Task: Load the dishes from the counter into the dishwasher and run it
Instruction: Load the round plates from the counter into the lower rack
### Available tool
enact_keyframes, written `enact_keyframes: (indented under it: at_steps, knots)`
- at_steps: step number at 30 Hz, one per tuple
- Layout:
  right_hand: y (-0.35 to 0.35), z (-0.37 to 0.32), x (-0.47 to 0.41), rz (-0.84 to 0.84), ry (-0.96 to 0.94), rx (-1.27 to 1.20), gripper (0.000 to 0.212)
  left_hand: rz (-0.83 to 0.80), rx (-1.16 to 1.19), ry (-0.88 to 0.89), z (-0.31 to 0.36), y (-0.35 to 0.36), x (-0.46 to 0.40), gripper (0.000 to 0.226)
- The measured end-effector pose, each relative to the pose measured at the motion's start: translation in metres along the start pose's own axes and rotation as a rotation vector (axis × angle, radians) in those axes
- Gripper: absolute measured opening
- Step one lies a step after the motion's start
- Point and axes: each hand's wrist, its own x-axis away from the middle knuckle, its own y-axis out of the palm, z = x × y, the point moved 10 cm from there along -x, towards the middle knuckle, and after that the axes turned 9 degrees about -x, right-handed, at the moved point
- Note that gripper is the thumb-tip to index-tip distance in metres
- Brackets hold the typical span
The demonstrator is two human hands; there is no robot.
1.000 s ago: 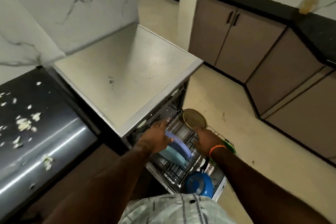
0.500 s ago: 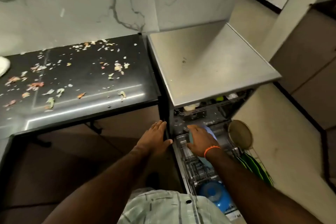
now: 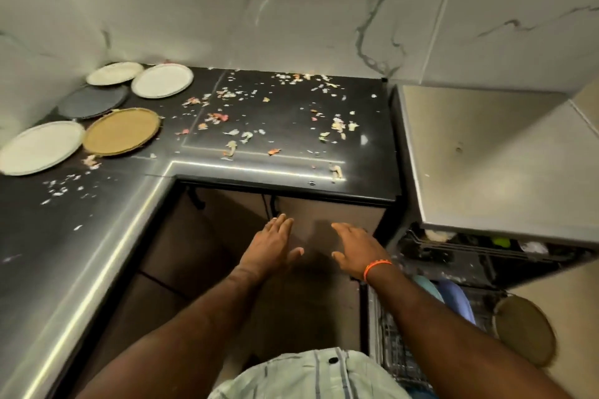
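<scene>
Several plates lie on the black counter (image 3: 291, 139) at the far left: a white plate (image 3: 40, 147), a tan plate (image 3: 121, 131), a dark grey plate (image 3: 92, 102) and two more white plates (image 3: 162, 80) (image 3: 115, 73). The dishwasher (image 3: 492, 159) stands open at the right; its lower rack (image 3: 398, 353) holds blue plates (image 3: 453, 298) and a tan plate (image 3: 525, 330). My left hand (image 3: 270, 244) and my right hand (image 3: 355, 248) hover empty with straight fingers in front of the cabinet below the counter.
Food scraps (image 3: 337, 126) are strewn over the counter. A brown cabinet (image 3: 324, 214) sits under the counter edge. The dishwasher's upper rack (image 3: 470, 244) holds small items. A cable (image 3: 440, 16) runs down the marble wall.
My view has swung left from the dishwasher to the counter. My right hand has left the blue plate in the lower rack, and both hands have moved left and hang free.
</scene>
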Motion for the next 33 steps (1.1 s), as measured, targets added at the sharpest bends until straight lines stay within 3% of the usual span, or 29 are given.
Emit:
enact_keyframes:
  at_steps: [6,16,24,33]
  knots:
    - [0.037,-0.096,-0.052,-0.029,-0.145,0.019,0.067,0.126,0.008,-0.097,-0.103,-0.035,0.028,0.076]
    - [0.062,-0.252,-0.124,0.140,-0.392,0.085,0.047,0.281,0.044,-0.265,-0.258,-0.075,0.066,0.069]
    - [0.062,-0.331,-0.191,0.144,-0.513,0.088,0.041,0.314,0.121,-0.513,-0.366,-0.102,0.068,0.070]
    - [0.052,-0.416,-0.355,0.091,-0.497,0.077,0.048,0.290,0.075,-0.690,-0.488,-0.145,0.013,0.067]
